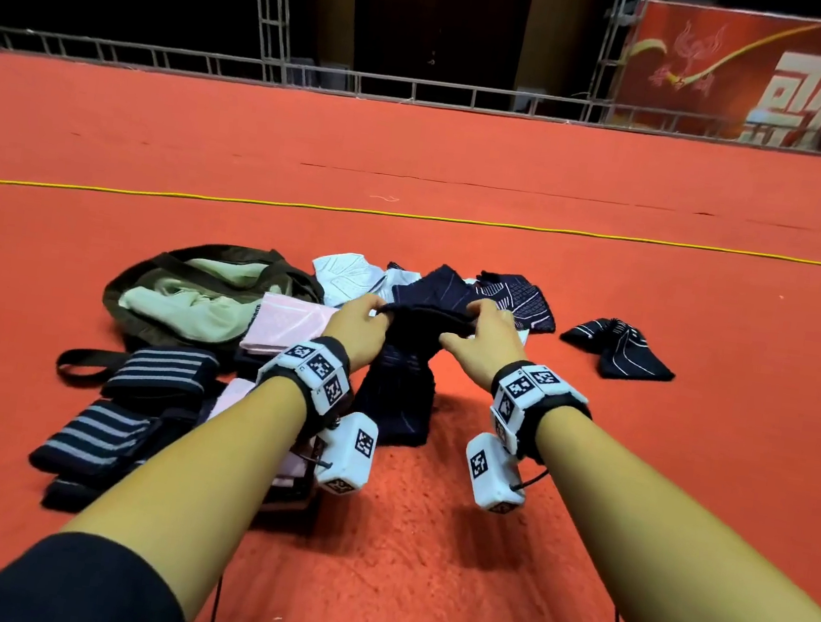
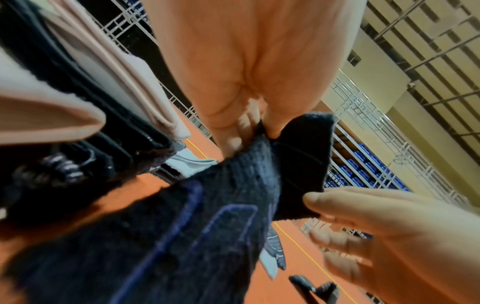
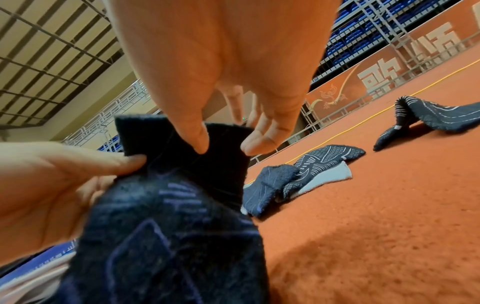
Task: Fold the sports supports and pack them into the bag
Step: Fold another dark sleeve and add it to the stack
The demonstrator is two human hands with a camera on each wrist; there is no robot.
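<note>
A dark navy knitted support (image 1: 401,387) (image 2: 207,216) (image 3: 182,205) hangs from both hands, its lower end on the red carpet. My left hand (image 1: 360,322) (image 2: 246,123) pinches its upper left edge. My right hand (image 1: 477,342) (image 3: 221,142) pinches the upper right edge between thumb and fingers. The olive bag (image 1: 154,279) with pale green lining lies open on the carpet to the left. Pink folded supports (image 1: 288,324) lie against the bag, and dark striped ones (image 1: 158,373) lie in front of it.
More supports lie beyond my hands: a white one (image 1: 345,277), dark patterned ones (image 1: 518,298) (image 3: 319,162), and a lone dark one (image 1: 616,346) (image 3: 436,117) to the right. A yellow cable (image 1: 409,217) crosses the carpet farther off. Metal railings and a red banner (image 1: 767,80) stand behind.
</note>
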